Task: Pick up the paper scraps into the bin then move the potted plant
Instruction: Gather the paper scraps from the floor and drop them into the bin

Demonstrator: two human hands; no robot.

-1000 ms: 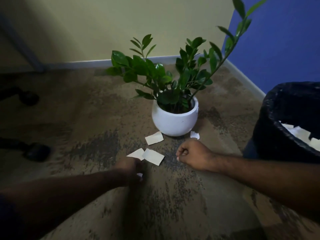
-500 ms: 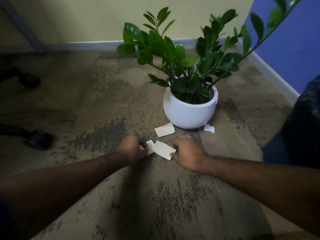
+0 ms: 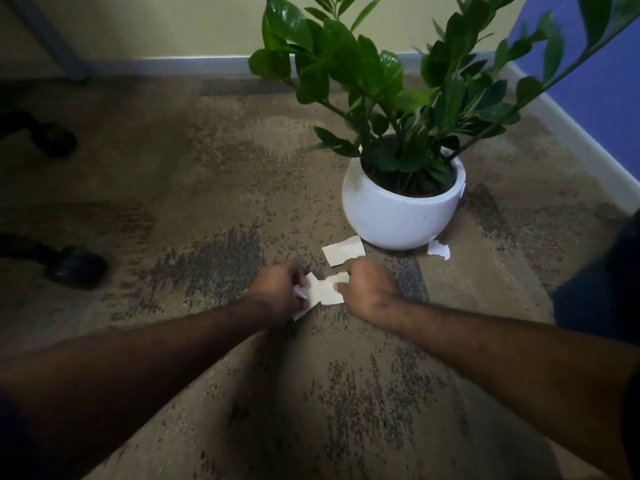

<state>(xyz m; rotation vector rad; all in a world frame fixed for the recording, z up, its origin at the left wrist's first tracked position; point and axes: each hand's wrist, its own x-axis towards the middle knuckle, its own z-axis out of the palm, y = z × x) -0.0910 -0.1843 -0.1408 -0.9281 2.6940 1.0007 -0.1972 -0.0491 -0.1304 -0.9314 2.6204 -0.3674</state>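
A green potted plant stands in a round white pot on the carpet near the room's corner. Several white paper scraps lie in front of it: one just below the pot's left side, a small torn one at the pot's right foot, and one between my hands. My left hand is closed on paper scraps, white bits showing at its fingers. My right hand pinches the right edge of the scraps between my hands. The bin shows only as a dark edge at the right.
Two black chair casters sit on the carpet at the left. A grey desk leg stands at the back left. A yellow wall and a blue wall meet behind the plant, with a pale skirting board.
Both hands have closed in on the scraps in front of the pot, and my right hand now touches them. The view has moved closer and left, so the bin has slid almost out of sight.
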